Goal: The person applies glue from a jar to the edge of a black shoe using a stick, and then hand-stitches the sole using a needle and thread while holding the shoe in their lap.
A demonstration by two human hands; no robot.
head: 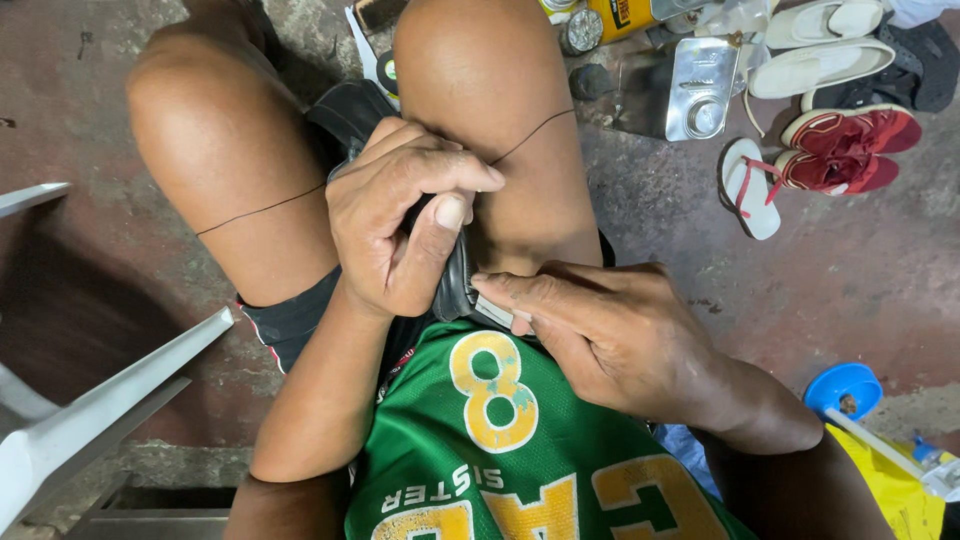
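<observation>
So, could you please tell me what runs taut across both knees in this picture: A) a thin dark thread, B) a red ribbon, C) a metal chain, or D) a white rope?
A: a thin dark thread stretches over both knees, passing behind the left hand that grips the black shoe.

Matt black leather shoe (455, 280), shiny metal tin (700, 90), rough concrete floor (850, 270).

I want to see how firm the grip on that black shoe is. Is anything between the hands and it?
Nothing visible. The left hand clasps the black shoe directly, thumb pressed on its edge. The right hand touches its lower end with its fingertips. A thin dark thread only runs across the knees.
</observation>
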